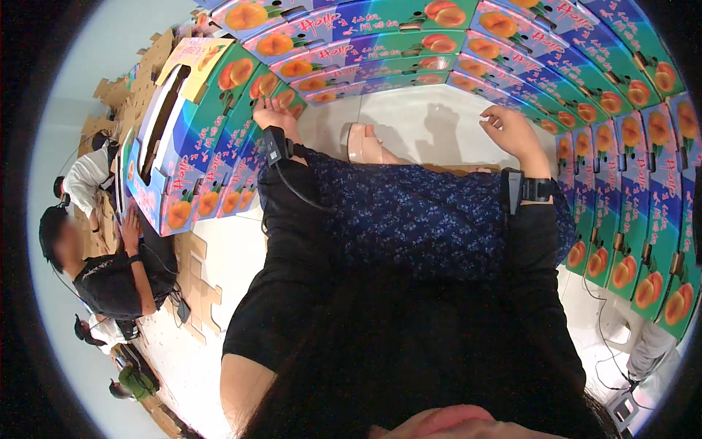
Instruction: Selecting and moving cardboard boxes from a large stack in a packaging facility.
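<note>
while the left hand (272, 115) rests with fingers spread flat against the side of a stack of fruit cartons (219, 157), the right hand (512, 130) hangs loosely curled and holding nothing, just short of the carton wall at its 2 o'clock. that left stack lies at 10 o'clock from the person, its long axis running from 7 o'clock up to 1 o'clock, and the left hand is the one touching it. an open carton (172, 95) sits on top, its flaps raised; what is inside cannot be told. more closed cartons (409, 44) curve across 12 o'clock and down the right side (643, 219), all shut, blue and green with peach pictures. a sandalled foot (364, 143) stands on the pale floor (417, 117) between the hands. at 8 o'clock another person (110, 271) bends over flat cardboard (197, 282).
</note>
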A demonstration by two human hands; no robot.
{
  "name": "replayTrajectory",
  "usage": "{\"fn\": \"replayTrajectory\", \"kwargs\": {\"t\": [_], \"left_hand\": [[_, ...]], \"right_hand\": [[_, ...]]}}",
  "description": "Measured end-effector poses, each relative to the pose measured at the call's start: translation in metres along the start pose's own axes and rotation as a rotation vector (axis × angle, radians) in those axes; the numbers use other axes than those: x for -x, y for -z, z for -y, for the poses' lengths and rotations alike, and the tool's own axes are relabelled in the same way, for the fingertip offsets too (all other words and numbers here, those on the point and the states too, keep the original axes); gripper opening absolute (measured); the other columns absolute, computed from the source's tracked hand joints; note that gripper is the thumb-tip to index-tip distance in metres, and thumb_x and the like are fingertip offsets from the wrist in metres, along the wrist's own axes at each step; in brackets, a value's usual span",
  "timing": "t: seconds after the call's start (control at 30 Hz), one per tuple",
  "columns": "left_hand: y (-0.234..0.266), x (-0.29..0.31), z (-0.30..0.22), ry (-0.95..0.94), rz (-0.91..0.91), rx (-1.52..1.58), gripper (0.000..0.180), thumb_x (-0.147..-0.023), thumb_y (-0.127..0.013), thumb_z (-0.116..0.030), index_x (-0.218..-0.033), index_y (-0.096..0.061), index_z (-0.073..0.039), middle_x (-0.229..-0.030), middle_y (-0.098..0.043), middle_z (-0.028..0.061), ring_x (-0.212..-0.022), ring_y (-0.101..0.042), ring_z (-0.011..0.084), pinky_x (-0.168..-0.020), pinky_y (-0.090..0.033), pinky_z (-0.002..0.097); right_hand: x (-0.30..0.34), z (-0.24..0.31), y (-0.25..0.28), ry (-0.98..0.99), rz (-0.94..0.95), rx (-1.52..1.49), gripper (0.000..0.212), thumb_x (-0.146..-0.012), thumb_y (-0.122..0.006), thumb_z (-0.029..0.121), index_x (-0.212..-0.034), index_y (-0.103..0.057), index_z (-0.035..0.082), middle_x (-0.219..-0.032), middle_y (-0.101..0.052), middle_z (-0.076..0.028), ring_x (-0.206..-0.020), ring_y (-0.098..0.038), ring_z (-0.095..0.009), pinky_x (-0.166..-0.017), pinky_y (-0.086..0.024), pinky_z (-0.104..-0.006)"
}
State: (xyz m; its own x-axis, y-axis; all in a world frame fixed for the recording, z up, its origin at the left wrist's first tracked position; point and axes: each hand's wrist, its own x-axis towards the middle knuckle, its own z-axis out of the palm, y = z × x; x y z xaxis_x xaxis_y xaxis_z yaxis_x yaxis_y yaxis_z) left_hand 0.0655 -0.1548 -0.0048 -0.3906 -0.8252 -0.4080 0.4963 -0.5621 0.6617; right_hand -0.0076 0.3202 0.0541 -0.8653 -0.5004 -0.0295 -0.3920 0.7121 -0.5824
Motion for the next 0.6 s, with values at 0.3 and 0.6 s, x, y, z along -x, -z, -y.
{"fn": "replayTrajectory", "kwargs": {"t": [0.3,0.6], "left_hand": [[-0.007,0.014,0.001,-0.094,0.112,-0.183,0.026,-0.093,-0.05,-0.021,-0.114,-0.05,-0.005,-0.097,-0.049,0.0,-0.075,-0.048,0.0131,-0.068,-0.039,0.0271],[0.005,-0.003,0.009,-0.126,0.002,-0.138,0.022,-0.09,-0.053,-0.015,-0.106,-0.057,-0.001,-0.091,-0.06,0.0039,-0.07,-0.056,0.0131,-0.055,-0.04,0.0225]], "right_hand": [[-0.001,-0.006,0.001,0.02,-0.023,0.002,0.029,-0.079,-0.066,0.025,-0.098,-0.067,0.004,-0.083,-0.067,-0.014,-0.075,-0.065,-0.031,-0.068,-0.051,-0.0387],[-0.001,-0.005,0.001,0.006,-0.011,0.011,0.027,-0.079,-0.067,0.025,-0.096,-0.068,0.004,-0.083,-0.068,-0.014,-0.075,-0.065,-0.03,-0.068,-0.051,-0.0389]]}}
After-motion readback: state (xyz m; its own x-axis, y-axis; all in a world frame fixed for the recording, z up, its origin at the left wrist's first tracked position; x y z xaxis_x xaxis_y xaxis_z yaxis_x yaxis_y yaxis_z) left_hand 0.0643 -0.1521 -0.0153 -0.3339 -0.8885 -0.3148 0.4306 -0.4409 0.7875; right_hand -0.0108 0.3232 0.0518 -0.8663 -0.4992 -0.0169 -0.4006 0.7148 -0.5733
